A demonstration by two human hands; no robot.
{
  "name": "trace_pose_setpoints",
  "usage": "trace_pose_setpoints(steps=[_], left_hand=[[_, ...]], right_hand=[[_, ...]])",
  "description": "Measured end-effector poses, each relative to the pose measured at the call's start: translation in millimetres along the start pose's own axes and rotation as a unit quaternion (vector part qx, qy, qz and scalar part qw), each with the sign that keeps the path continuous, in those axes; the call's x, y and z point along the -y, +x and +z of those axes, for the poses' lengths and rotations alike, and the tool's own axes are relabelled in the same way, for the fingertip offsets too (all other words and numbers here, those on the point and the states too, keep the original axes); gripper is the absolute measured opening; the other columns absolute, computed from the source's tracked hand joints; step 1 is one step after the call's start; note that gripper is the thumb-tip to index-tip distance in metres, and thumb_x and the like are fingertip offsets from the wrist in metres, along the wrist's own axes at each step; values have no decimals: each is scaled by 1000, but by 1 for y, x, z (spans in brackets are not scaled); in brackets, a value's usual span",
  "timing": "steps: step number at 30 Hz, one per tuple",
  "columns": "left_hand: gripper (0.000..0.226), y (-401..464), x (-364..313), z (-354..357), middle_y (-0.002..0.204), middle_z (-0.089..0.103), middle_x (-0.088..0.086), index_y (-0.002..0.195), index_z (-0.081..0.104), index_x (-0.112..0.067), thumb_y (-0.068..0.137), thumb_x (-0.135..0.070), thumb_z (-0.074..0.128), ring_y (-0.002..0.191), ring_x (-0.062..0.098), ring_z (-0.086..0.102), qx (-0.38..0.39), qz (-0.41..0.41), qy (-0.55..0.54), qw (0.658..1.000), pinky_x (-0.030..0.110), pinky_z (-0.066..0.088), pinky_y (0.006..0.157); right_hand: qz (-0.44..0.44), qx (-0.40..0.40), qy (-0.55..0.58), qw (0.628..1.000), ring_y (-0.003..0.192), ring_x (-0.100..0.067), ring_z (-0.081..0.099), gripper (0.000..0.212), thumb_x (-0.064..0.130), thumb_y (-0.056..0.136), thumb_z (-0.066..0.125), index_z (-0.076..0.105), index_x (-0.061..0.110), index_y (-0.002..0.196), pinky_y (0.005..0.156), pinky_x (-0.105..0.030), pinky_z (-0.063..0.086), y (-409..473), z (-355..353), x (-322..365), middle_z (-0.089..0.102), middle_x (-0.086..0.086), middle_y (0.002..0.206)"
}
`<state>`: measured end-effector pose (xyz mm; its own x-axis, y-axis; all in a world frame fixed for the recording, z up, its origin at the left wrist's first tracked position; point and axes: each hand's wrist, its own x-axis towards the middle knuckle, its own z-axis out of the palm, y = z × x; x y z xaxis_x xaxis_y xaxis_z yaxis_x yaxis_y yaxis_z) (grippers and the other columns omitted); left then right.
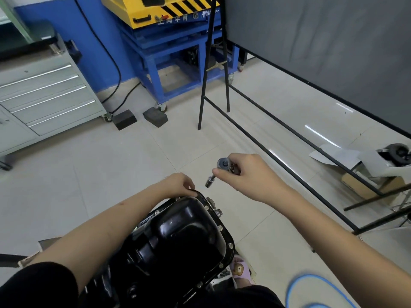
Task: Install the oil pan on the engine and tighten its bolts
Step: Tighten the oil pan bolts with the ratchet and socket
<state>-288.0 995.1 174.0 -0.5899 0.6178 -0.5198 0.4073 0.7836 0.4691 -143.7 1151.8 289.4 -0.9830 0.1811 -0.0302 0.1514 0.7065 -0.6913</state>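
A glossy black oil pan (178, 236) sits on the engine at the bottom centre, with several silver bolts (220, 228) along its right flange. My left hand (178, 184) rests on the pan's far rim, fingers curled down over the edge. Above and beyond the pan, my right hand (246, 172) grips a ratchet wrench (223, 163) whose extension and socket (210, 181) point down-left, clear of the pan. The engine below the pan is mostly hidden.
A grey drawer cabinet (44, 94) stands at the left and a blue-and-yellow lift table (169, 41) at the back. Two black blocks (140, 118) lie on the tiled floor. A black frame stand (289, 138) and cardboard boxes (367, 174) occupy the right.
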Motion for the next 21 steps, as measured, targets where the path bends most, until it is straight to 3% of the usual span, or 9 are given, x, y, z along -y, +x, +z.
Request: trace_pose_setpoints(steps=[6, 11, 21], left_hand=[[24, 8, 6, 6, 96, 67, 11, 100, 68, -6, 83, -23, 65, 84, 15, 54, 24, -6, -5, 1000, 22, 38, 69], [20, 8, 5, 6, 85, 61, 6, 98, 67, -5, 85, -20, 63, 77, 14, 53, 47, -36, -45, 997, 13, 40, 57], [23, 8, 3, 4, 92, 62, 7, 103, 66, -6, 87, -22, 60, 85, 17, 55, 68, -30, -26, 997, 21, 42, 67]], right_hand=[[7, 43, -3, 999, 52, -10, 38, 40, 46, 82, 58, 37, 22, 58, 52, -28, 30, -10, 10, -15, 40, 7, 54], [13, 87, -18, 996, 53, -12, 38, 44, 48, 83, 57, 33, 20, 57, 55, -31, 31, -15, 20, -22, 39, 5, 55], [-1, 95, -37, 995, 52, -11, 36, 46, 49, 84, 55, 31, 19, 58, 55, -32, 30, -16, 29, -24, 37, 6, 53]])
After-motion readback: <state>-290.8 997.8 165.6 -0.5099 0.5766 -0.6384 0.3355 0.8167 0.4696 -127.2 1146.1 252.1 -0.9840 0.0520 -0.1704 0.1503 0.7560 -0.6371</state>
